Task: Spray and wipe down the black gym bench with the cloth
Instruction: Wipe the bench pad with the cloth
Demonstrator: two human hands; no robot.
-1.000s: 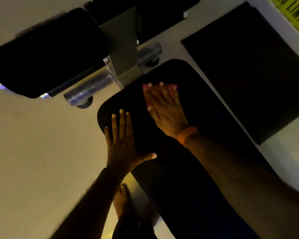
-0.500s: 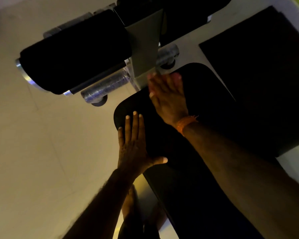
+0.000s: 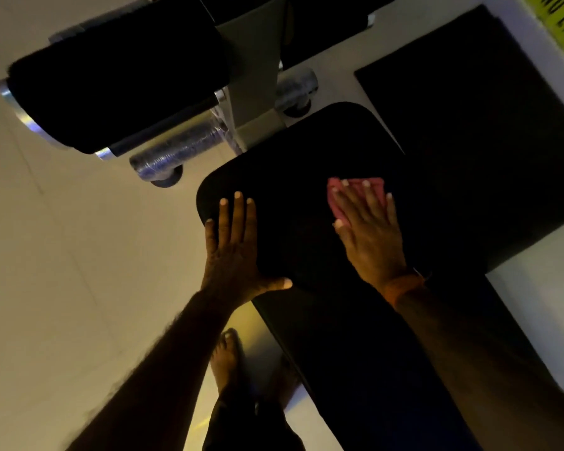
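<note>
Diagonally the bench runs lower-right to upper-left, right hand pressing cloth.

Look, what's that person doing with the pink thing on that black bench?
A person is wiping down a black gym bench. Their right hand presses a pink cloth flat against the padded top, with the fingers straight. Their left hand lies flat near the bench's left edge, probably to steady them. The cloth sits towards the rounded end of the bench.
</note>
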